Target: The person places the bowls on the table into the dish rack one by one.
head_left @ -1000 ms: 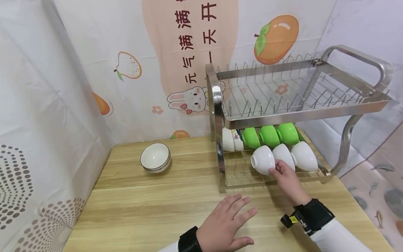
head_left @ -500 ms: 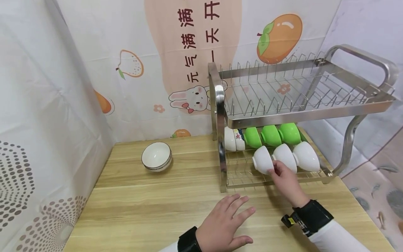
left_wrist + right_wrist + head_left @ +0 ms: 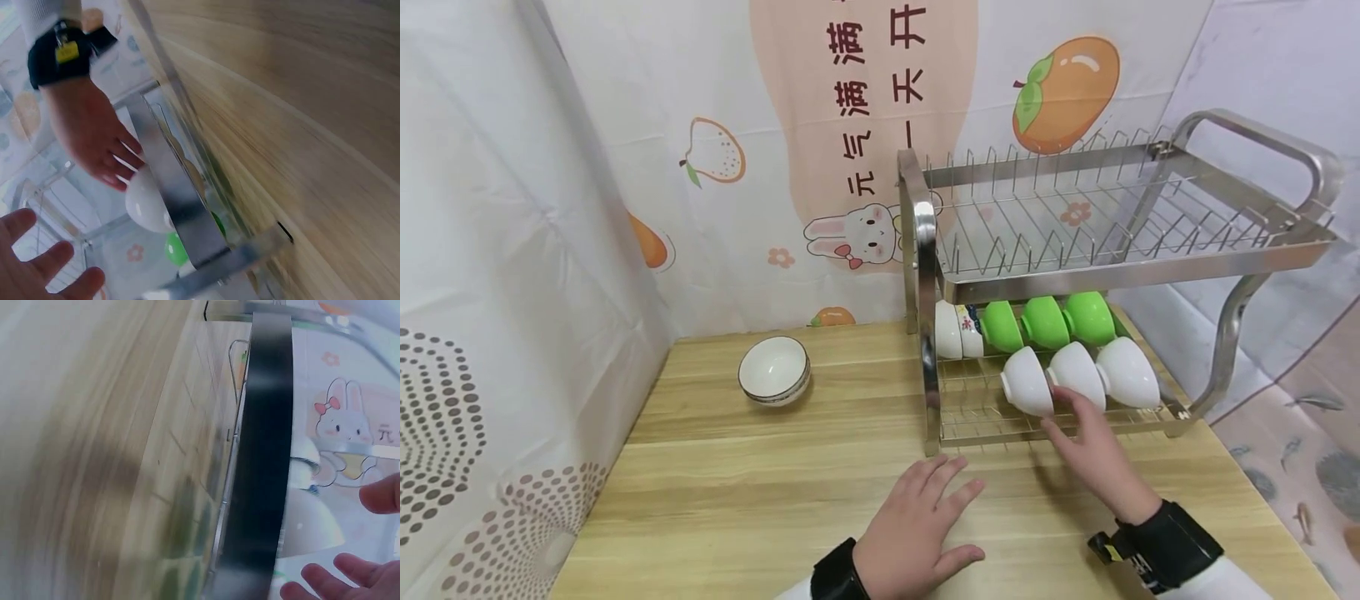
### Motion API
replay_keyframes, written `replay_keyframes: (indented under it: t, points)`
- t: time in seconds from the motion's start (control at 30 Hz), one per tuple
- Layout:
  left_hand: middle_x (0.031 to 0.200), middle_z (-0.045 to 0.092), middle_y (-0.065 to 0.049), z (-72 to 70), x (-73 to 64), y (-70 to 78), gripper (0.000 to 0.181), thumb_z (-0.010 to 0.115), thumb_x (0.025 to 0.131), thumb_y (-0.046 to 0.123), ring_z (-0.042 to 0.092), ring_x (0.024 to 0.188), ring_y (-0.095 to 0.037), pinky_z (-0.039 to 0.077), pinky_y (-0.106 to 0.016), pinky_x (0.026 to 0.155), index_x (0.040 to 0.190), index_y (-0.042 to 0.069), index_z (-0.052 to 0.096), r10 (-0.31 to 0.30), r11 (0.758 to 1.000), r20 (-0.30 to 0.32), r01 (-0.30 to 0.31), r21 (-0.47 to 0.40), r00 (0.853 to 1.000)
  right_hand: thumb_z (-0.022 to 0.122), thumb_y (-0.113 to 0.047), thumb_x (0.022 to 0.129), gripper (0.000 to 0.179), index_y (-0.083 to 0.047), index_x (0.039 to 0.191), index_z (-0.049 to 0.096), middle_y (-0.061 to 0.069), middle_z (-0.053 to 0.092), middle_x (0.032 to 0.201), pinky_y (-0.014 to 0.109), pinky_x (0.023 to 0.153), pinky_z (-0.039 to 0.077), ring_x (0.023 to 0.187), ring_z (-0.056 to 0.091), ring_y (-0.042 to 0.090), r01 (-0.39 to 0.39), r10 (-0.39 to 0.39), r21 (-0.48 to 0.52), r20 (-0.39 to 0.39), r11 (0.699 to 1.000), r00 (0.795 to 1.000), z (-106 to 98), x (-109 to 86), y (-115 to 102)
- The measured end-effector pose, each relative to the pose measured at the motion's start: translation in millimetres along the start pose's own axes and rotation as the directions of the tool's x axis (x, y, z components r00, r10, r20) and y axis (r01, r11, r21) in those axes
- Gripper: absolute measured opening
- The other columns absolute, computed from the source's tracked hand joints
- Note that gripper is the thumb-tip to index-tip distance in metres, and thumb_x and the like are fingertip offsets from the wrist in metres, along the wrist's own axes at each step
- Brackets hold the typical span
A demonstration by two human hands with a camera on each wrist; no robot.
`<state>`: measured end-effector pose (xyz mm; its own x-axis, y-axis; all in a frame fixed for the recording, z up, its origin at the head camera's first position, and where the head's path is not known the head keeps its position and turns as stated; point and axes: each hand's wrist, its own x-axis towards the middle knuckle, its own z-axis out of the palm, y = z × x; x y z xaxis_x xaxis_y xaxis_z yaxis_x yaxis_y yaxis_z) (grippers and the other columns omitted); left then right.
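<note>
Three white bowls stand on edge along the front of the rack's lower tier. My right hand is just in front of the leftmost white bowl, thumb and fingers spread apart with nothing between them. In the right wrist view the fingertips are close below a white bowl. The middle white bowl is partly behind the fingers, and the right one leans beside it. My left hand hovers over the table with its fingers spread, holding nothing.
A two-tier metal dish rack stands at the right of the wooden table. Behind the white bowls sit green bowls and a patterned bowl. Stacked white bowls with dark rims rest at the back left.
My right hand has let go of the leftmost white bowl and drawn back slightly toward the front right. The bowl stays in the rack. My left hand has shifted a little left.
</note>
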<state>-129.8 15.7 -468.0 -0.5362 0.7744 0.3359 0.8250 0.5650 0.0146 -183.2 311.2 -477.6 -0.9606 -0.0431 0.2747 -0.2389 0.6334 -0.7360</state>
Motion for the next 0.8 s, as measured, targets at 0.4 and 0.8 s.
replay_keyframes:
  t: [0.4,0.8]
  points:
    - [0.149,0.034,-0.011,-6.1,-35.3,-21.1,0.069,0.047,0.094,0.059,0.024,0.135,-0.030,0.033,-0.051,0.106,0.147,0.017,0.037,-0.231,0.973,0.012,0.231,0.032,0.973,0.078,-0.029,0.077,0.077,0.007,0.135,0.044,0.030,0.043,0.137,0.068,0.099,0.028,0.124,0.035,0.045,0.187,-0.193,-0.264,0.005,0.946,0.981,7,-42.2,-37]
    - [0.147,0.035,-0.013,-14.4,-55.6,-32.2,0.067,0.042,0.096,0.059,0.025,0.134,-0.031,0.033,-0.056,0.104,0.146,0.015,0.040,-0.350,0.937,0.002,0.350,0.028,0.937,0.076,-0.048,0.071,0.079,-0.007,0.135,0.052,0.017,0.044,0.139,0.037,0.117,-0.001,0.131,0.029,0.036,0.393,-0.378,-0.360,0.113,0.846,0.919,28,-68.3,-46]
